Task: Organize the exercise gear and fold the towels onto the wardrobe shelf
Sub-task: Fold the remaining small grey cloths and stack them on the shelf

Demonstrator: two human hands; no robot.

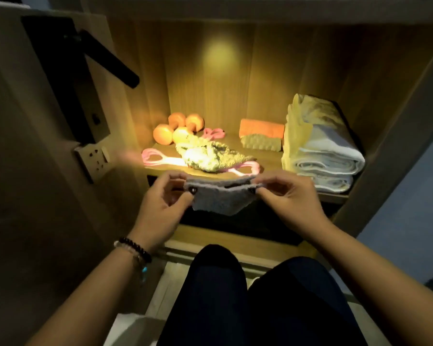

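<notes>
Wardrobe shelf (268, 156) lit with dumbbells (178, 129) and stacked towels (328, 156); left hand (160, 206) and right hand (288, 196) each pinch a grey towel's (220, 198) top corners.

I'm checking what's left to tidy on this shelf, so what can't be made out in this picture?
- Head view: the middle of the pink resistance band is hidden under the crumpled towel.
- How many towels make up the folded stack is unclear; glare washes out its left side.
- The grey cloth pinched by the left hand and right hand: its fold layers are blurred.
</notes>
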